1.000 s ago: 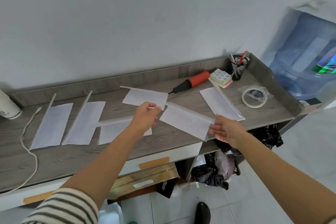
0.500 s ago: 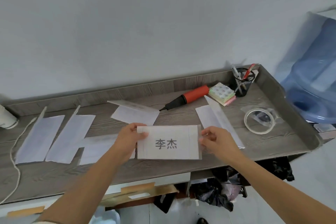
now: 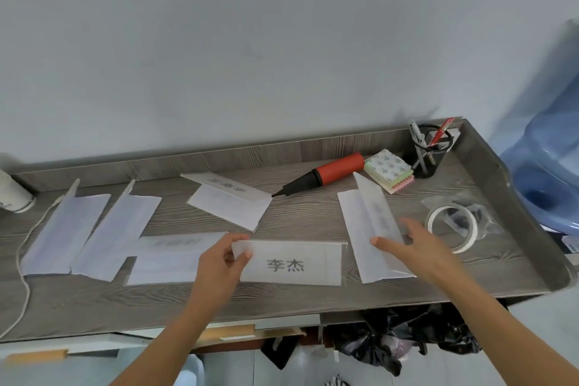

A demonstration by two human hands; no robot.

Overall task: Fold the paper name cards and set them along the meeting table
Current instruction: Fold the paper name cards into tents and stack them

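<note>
A white name card [image 3: 291,263] with two printed characters faces me at the middle of the wood-grain table [image 3: 282,301]. My left hand [image 3: 224,260] pinches its left end between thumb and fingers. My right hand [image 3: 410,244] hovers open to the card's right, fingers spread over another folded card [image 3: 365,229]. More folded white cards lie around: two at the left [image 3: 65,229] [image 3: 117,226], one [image 3: 166,257] partly under my left hand, one [image 3: 230,202] at the back.
A red and black pump [image 3: 326,174], a sticky-note pad [image 3: 390,171] and a mesh pen cup [image 3: 427,150] stand at the back right. A tape roll [image 3: 452,227] lies near the raised right rim. A white cord [image 3: 22,260] runs along the left. A blue water bottle [image 3: 551,172] stands right of the table.
The card was lifted and turned so its printed face points at me, held by both hands. My right hand has since let go and moved right, over the neighbouring card.
</note>
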